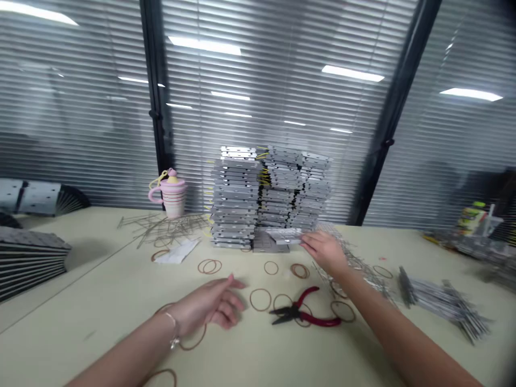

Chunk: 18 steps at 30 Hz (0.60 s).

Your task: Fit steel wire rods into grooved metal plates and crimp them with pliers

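Note:
My right hand (325, 250) reaches forward and pinches a small bundle of flat grey metal plates (286, 235) at the foot of a tall stack of the same plates (269, 196). My left hand (209, 304) hovers low over the beige table (100, 301) with fingers loosely curled, holding nothing, next to a brown rubber band (260, 299). Red-handled pliers (305, 312) lie between my two arms. Several more rubber bands (210, 266) are scattered in front of the stack.
A pink lidded cup (172, 194) stands left of the stack beside loose metal pins (165, 228) and white paper (177, 252). More pin bundles (443, 303) lie at right. Dark fanned plates (28, 258) sit at the left edge. Window blinds close off the back.

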Each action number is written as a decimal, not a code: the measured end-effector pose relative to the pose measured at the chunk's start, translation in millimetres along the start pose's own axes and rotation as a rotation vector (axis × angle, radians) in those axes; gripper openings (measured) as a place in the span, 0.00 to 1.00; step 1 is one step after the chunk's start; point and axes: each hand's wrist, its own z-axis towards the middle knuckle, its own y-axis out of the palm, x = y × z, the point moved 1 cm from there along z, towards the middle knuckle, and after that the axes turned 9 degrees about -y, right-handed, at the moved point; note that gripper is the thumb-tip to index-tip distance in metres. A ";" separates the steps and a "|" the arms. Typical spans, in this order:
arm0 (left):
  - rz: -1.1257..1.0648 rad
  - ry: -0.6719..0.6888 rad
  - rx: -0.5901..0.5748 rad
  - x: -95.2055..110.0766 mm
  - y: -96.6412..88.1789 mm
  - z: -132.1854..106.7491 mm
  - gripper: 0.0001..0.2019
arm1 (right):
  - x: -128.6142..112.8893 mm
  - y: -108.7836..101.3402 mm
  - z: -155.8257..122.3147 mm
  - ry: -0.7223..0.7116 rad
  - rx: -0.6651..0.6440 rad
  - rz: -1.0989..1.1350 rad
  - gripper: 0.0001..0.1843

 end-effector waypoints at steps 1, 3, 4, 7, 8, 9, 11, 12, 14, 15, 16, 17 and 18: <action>0.008 0.007 0.004 -0.7 -0.4 -0.1 0.29 | 2.0 11.6 5.3 0.002 -0.013 -0.021 0.12; 0.022 0.012 0.018 -2.2 -1.6 0.9 0.28 | 2.5 36.0 16.4 0.005 -0.046 -0.049 0.12; 0.029 0.013 0.027 -3.0 -1.8 1.9 0.28 | 1.3 48.2 21.3 0.007 -0.064 -0.057 0.13; 0.056 0.021 0.056 -6.2 1.5 5.8 0.28 | -6.1 79.1 29.1 -0.004 -0.128 -0.048 0.15; 0.071 0.030 0.075 -7.0 3.6 6.5 0.28 | -9.0 85.9 28.8 -0.016 -0.151 -0.034 0.15; 0.096 0.047 0.101 -6.9 5.3 6.2 0.28 | -11.7 90.4 27.2 -0.029 -0.171 -0.018 0.15; 0.197 0.121 0.181 -1.9 4.9 0.4 0.28 | -15.3 92.6 21.2 -0.043 -0.187 0.017 0.15; 0.262 0.199 0.252 4.3 1.3 -6.3 0.28 | -15.9 90.8 17.7 -0.041 -0.180 0.033 0.15; 0.412 0.422 0.480 25.7 -14.1 -28.7 0.27 | -14.8 84.5 11.8 -0.014 -0.140 0.061 0.15; 0.486 0.534 0.649 40.4 -25.3 -44.1 0.26 | -13.4 81.0 10.0 0.009 -0.111 0.074 0.15; 0.592 0.587 0.844 56.8 -37.8 -60.9 0.24 | -11.7 78.1 9.1 0.035 -0.080 0.088 0.15; 0.711 0.582 1.052 74.1 -50.5 -78.1 0.23 | -10.0 75.9 8.8 0.062 -0.049 0.103 0.15; 0.814 0.563 1.308 91.5 -62.2 -94.8 0.23 | -8.8 74.6 9.0 0.086 -0.022 0.118 0.15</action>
